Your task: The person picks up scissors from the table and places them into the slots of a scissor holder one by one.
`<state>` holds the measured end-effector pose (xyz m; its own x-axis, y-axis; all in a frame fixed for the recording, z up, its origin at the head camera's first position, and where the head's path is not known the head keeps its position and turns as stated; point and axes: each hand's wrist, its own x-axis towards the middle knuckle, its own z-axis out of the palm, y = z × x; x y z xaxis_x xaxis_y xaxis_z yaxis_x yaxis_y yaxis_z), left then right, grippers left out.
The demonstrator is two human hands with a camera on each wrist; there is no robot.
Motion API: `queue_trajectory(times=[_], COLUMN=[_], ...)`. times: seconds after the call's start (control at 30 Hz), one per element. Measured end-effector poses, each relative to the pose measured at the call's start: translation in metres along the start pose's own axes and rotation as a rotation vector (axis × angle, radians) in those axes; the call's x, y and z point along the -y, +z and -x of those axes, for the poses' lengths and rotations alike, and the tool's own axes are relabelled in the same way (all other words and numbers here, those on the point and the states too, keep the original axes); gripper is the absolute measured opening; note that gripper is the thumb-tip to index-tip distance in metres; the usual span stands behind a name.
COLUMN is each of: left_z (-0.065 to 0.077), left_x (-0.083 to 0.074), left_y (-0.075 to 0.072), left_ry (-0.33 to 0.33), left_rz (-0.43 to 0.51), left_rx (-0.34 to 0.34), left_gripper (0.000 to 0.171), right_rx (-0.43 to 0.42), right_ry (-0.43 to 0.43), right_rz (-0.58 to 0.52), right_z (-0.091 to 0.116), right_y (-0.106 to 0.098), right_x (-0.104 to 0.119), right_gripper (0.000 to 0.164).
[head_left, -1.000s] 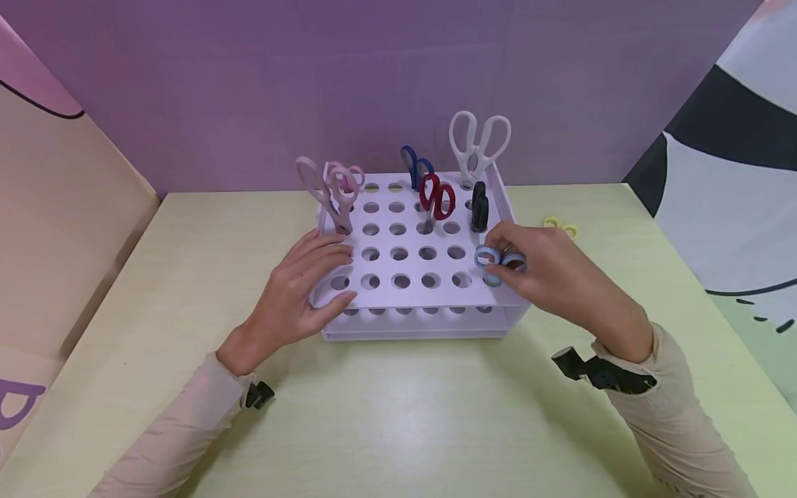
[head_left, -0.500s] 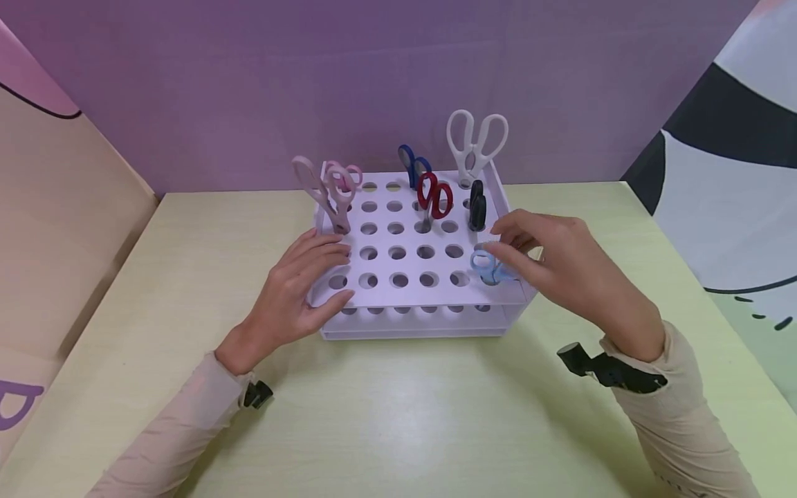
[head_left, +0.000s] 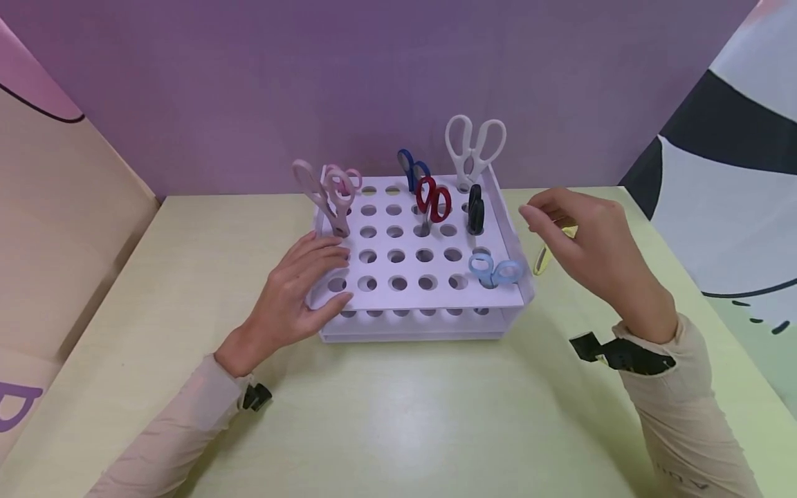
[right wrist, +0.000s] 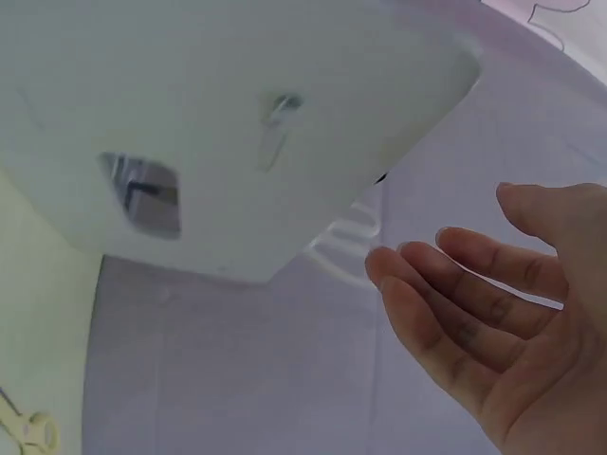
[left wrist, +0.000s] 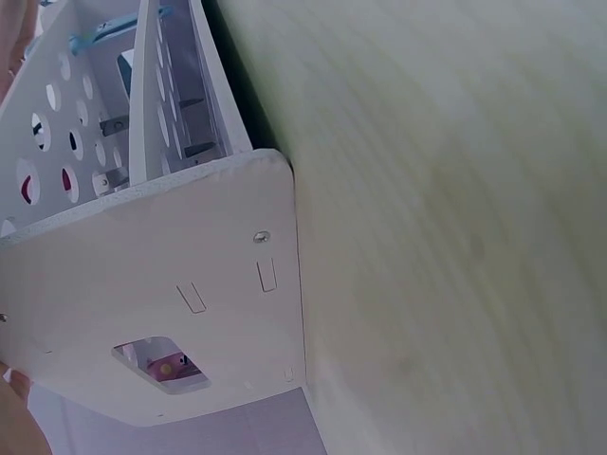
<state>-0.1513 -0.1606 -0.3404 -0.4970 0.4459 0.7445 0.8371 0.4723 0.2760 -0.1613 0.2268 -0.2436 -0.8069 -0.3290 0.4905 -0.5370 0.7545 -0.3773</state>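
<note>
My left hand [head_left: 292,297] rests on the left side of the white rack [head_left: 411,297], fingers spread over its top panel of round holes. Light blue scissors [head_left: 496,271] stand in the hole at the front right corner, handles up. My right hand [head_left: 591,242] is in the air right of the rack, holding nothing, its fingers loosely bent in the right wrist view. Below it, partly hidden by the hand, yellow scissors [head_left: 543,259] lie on the table; their handles [right wrist: 38,431] also show at the lower left of the right wrist view.
In the rack stand pale pink scissors [head_left: 336,200], smaller pink ones behind, blue scissors [head_left: 414,169], red scissors [head_left: 433,200], black-handled scissors [head_left: 476,209] and large white scissors [head_left: 473,152]. A purple wall [head_left: 249,104] rises behind the table [head_left: 386,415].
My right hand has let go of the light blue scissors and moved right and up, over the yellow scissors. The blue scissors' handles now lean in the corner hole. My left hand has stayed put.
</note>
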Motion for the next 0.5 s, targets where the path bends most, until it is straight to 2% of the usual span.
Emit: queue_trajectory(times=[0.17,0.5], left_z=[0.001,0.000], left_x=[-0.001,0.001], left_y=[0.003,0.002], left_ry=[0.004,0.009], left_rz=[0.000,0.011], left_rx=[-0.004,-0.025], left_gripper=[0.052,0.050], right_rx=[-0.022,-0.031], right_ry=[0.039,0.196], right_rz=[0.011,0.007], right_z=[-0.001,-0.003], right_y=[0.005,0.015], right_x=[-0.028,-0.088], right_gripper=[0.020,0.030])
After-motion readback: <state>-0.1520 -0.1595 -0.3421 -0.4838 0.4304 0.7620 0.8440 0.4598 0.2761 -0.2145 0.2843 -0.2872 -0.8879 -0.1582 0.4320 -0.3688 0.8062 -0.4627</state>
